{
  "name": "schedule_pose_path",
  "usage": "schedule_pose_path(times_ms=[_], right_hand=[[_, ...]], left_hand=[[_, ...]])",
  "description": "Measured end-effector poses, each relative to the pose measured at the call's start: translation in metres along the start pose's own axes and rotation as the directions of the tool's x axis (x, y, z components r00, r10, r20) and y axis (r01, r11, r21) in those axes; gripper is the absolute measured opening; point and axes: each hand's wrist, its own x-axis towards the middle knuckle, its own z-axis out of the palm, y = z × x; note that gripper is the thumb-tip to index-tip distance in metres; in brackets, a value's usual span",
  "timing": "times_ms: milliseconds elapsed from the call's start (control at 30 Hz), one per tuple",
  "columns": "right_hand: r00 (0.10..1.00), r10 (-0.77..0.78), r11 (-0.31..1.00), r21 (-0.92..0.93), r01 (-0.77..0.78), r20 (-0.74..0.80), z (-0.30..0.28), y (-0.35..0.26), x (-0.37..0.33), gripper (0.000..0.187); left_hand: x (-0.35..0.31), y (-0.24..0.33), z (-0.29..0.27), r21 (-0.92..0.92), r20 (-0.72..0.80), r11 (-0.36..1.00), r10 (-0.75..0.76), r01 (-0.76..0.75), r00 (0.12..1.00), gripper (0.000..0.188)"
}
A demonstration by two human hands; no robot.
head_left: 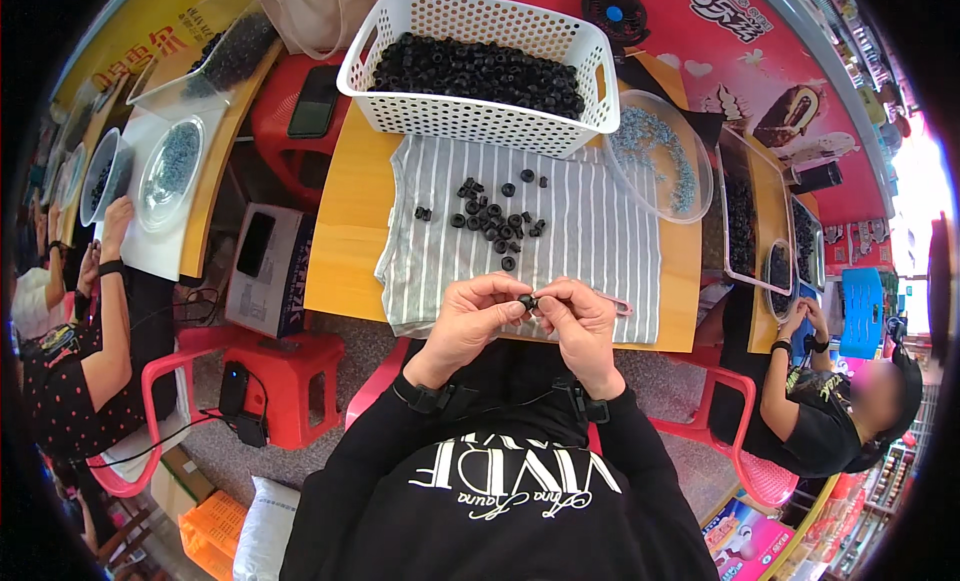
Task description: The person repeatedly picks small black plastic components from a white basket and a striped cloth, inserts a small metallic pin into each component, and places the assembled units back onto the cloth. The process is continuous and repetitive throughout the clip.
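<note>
Over the near edge of a striped grey cloth, my two hands meet fingertip to fingertip. My left hand pinches a small round black part between thumb and forefinger. From the other side my right hand closes thumb and forefinger on the same part; its far side is hidden by the fingers. Several loose black ring-shaped parts lie scattered on the cloth just beyond my hands. A pink-handled tool rests beside my right hand, partly covered by it.
A white perforated basket full of black parts stands at the far side of the wooden table. Right of it sits a clear round tray with small bluish pieces. A black fan stands behind. People work at tables on both sides.
</note>
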Motion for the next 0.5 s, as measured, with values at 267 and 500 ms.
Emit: schedule_pose_path(times_ms=[267, 500], right_hand=[[0.999, -0.020, 0.997, -0.080, 0.018, -0.030, 0.0051, -0.0004, -0.0009, 0.006], [0.997, 0.070, 0.982, 0.173, -0.074, 0.029, 0.0030, 0.0004, 0.0003, 0.004]], left_hand=[[-0.0004, -0.0036, -0.0021, -0.024, 0.006, 0.999, 0.028, -0.028, 1.000, 0.019], [-0.0009, -0.0012, -0.0007, -0.066, 0.019, 0.998, -0.006, 0.007, 1.000, 0.021]])
